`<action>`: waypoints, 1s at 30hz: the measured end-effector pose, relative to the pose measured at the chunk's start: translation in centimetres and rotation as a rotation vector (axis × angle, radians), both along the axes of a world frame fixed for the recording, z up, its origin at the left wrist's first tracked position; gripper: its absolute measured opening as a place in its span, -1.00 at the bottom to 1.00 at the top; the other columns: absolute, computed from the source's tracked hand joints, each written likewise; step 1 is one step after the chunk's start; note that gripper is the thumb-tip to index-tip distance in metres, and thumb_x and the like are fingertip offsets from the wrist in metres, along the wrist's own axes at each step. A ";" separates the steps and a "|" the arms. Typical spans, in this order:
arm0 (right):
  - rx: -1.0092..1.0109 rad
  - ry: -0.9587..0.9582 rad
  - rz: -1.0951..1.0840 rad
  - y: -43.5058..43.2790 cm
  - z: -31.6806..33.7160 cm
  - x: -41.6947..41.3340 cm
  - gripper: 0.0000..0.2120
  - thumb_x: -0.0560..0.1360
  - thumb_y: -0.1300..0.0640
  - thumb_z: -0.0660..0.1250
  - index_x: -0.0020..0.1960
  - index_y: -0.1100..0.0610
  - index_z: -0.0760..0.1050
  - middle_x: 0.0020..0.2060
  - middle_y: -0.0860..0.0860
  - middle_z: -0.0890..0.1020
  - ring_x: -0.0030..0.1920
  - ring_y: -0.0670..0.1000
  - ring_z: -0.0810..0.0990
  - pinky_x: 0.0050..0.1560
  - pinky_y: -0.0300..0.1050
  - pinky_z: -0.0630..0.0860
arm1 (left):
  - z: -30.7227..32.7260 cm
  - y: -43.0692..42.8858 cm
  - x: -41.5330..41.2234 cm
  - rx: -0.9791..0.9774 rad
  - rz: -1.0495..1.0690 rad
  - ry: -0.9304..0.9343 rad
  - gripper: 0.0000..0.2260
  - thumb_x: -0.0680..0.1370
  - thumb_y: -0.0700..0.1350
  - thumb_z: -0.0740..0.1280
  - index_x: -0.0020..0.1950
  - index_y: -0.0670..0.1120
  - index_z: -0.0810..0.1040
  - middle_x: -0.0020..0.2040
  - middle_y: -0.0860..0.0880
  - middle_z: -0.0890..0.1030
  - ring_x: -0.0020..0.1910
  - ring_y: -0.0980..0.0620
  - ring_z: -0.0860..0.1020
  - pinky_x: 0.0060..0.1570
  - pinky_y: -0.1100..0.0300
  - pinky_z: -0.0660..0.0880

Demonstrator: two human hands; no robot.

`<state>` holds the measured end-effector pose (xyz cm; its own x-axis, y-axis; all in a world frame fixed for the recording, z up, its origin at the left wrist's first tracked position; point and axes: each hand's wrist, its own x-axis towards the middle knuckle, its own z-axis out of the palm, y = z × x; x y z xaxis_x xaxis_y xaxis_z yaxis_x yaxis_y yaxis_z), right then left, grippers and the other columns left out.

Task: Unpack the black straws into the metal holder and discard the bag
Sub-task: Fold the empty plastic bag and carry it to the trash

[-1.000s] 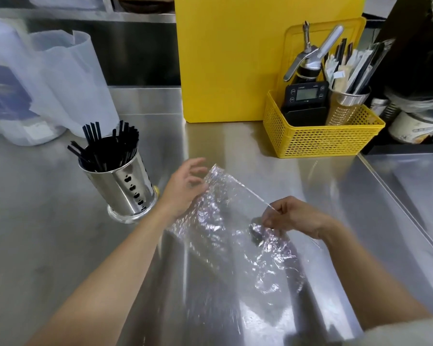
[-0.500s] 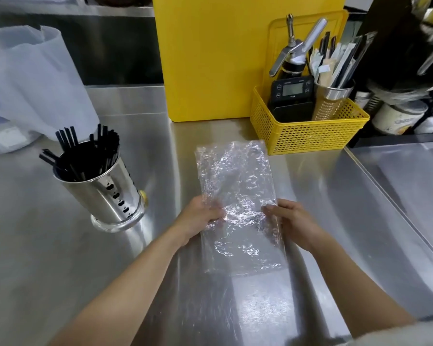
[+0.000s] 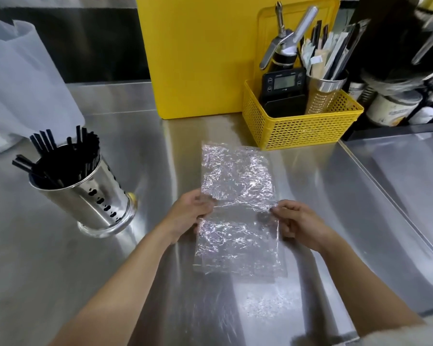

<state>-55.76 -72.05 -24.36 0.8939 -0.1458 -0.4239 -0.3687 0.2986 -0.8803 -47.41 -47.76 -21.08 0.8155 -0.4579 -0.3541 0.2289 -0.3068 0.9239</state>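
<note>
Stainless steel counter (image 3: 60, 258) spreads before you. Your left hand (image 3: 188, 216) and right hand (image 3: 298, 222) each pinch a side edge of the empty, crinkled clear plastic bag (image 3: 238, 208), stretched flat between them. Black straws (image 3: 60, 158) stand in the perforated metal holder (image 3: 90, 196) to your left. No writing is legible.

The straws (image 3: 60, 156) were black, the holder (image 3: 90, 198) shiny silver with dark punched holes. The bag (image 3: 238, 208) was clear and crinkled. The basket (image 3: 303, 131) was yellow mesh, the board (image 3: 200, 53) plain yellow.
</note>
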 end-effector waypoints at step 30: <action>0.082 -0.078 -0.181 3.0 1.4 -2.4 -0.93 0.40 0.45 0.28 -0.14 0.36 0.50 -0.41 0.10 0.64 -0.40 0.01 0.64 -0.37 -0.21 0.56 | -0.5 -0.2 -3.9 -0.344 0.253 0.220 -0.44 0.39 -0.46 0.34 0.28 -0.06 0.28 0.01 -0.15 0.59 -0.30 0.05 0.66 -0.45 0.27 0.57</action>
